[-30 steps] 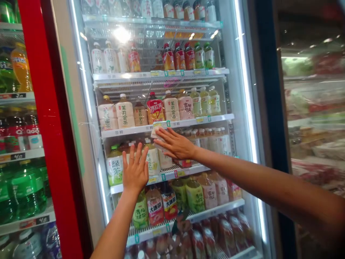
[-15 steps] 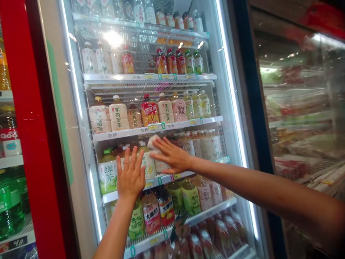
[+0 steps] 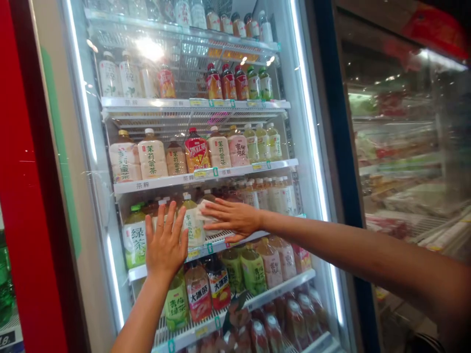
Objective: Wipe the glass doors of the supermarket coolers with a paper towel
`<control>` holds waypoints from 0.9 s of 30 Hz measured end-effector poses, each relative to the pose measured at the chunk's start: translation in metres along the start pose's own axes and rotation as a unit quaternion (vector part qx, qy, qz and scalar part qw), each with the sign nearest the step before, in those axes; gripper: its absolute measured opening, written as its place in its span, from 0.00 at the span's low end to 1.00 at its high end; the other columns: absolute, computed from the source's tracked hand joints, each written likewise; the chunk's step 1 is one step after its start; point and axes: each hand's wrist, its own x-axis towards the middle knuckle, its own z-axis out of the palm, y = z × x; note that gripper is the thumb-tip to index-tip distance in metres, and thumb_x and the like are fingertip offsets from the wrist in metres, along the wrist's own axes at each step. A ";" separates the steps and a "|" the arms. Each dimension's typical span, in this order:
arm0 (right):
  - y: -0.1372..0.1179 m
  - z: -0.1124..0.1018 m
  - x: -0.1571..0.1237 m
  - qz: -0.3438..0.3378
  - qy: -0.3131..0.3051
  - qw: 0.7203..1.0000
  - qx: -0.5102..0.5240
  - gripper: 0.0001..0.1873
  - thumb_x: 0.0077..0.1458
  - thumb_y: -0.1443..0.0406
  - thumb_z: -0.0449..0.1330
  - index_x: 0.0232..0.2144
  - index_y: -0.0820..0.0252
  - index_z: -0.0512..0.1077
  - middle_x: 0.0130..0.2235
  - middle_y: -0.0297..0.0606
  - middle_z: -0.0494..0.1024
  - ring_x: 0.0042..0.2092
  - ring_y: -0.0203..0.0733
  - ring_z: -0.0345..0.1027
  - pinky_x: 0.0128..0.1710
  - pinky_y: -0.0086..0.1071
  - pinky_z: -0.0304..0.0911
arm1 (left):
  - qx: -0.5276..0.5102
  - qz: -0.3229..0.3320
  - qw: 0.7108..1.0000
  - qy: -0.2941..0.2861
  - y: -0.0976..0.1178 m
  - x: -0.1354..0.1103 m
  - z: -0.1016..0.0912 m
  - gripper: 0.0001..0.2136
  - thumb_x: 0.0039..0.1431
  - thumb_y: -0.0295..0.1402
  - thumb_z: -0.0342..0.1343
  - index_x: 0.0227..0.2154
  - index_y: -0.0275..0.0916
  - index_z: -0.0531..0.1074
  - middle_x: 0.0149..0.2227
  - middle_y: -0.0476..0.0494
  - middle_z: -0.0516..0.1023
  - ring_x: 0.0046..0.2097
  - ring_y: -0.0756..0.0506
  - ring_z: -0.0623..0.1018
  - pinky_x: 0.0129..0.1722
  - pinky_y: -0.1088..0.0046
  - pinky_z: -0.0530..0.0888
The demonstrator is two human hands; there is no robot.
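Note:
A tall glass door [image 3: 253, 115] of a lit drinks cooler stands in front of me. My left hand [image 3: 166, 245] lies on the glass with its fingers spread and nothing in it, over the fourth visible shelf beside a green-capped bottle of green tea [image 3: 136, 238]. To its right, my right hand [image 3: 237, 219] presses a crumpled white cloth [image 3: 203, 210] against the glass. Its fingers stretch over the cloth, pointing left, and hide part of it. Whether the cloth is fabric or paper is unclear. Behind the glass, a pale-labelled bottle [image 3: 193, 223] shows between the hands.
Shelves of bottled drinks [image 3: 198, 152] fill the cooler, with light strips [image 3: 311, 110] down both sides. A red cabinet frame [image 3: 22, 196] borders the left. On the right is another glass-fronted chiller [image 3: 401, 186] with packed goods, blurred.
My right hand has moved the cloth slightly down across the glass. The view has turned a little, so the cooler sits further left. My left hand keeps its place on the glass.

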 end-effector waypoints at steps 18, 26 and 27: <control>0.014 0.016 -0.087 0.379 0.205 0.894 -0.118 0.42 0.70 0.49 0.45 0.75 0.53 0.31 0.77 0.41 0.27 0.76 0.60 0.27 0.71 0.67 0.38 | -0.007 -0.001 1.000 -0.007 0.001 0.000 -0.002 0.35 0.66 0.37 0.55 0.73 0.50 0.47 0.74 0.46 0.52 0.76 0.42 0.47 0.75 0.53 0.39; -0.006 0.033 -0.129 0.408 0.188 0.885 -0.121 0.40 0.70 0.49 0.41 0.75 0.52 0.27 0.76 0.38 0.20 0.76 0.62 0.23 0.71 0.69 0.34 | -0.020 -0.006 1.000 -0.016 0.002 0.001 -0.005 0.36 0.65 0.37 0.58 0.72 0.53 0.48 0.75 0.48 0.50 0.76 0.41 0.47 0.75 0.51 0.40; -0.009 0.033 -0.128 0.438 0.197 0.868 -0.123 0.41 0.70 0.50 0.41 0.75 0.52 0.26 0.75 0.39 0.18 0.76 0.63 0.21 0.71 0.69 0.34 | -0.017 -0.002 1.000 -0.014 0.002 0.001 -0.005 0.36 0.65 0.37 0.58 0.72 0.54 0.49 0.75 0.48 0.49 0.76 0.40 0.47 0.75 0.51 0.41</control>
